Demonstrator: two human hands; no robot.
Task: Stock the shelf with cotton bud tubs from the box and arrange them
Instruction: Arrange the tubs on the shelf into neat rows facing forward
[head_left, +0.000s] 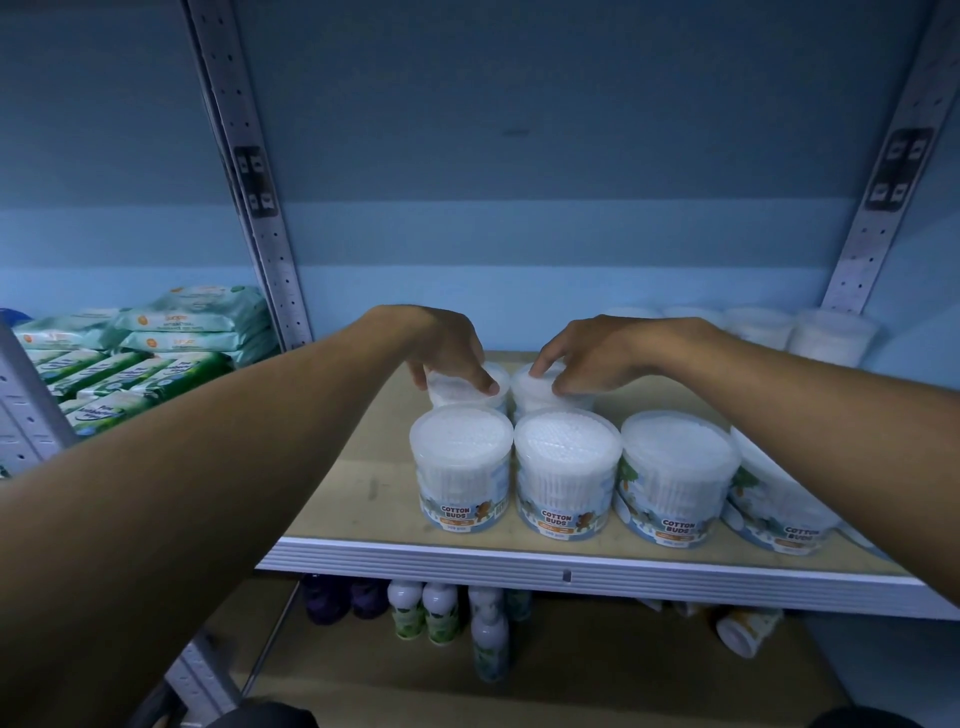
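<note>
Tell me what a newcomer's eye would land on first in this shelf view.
First, the two bare hands at centre: the left hand and the right hand each grip the lid of a tub in the second row. Next, the front row of cotton bud tubs lined along the shelf edge, labels facing out. To the left, green wipe packs are stacked in the neighbouring bay.

A dim blue wall (545, 156) backs grey perforated metal uprights (244, 171), lighting seemingly low.
</note>
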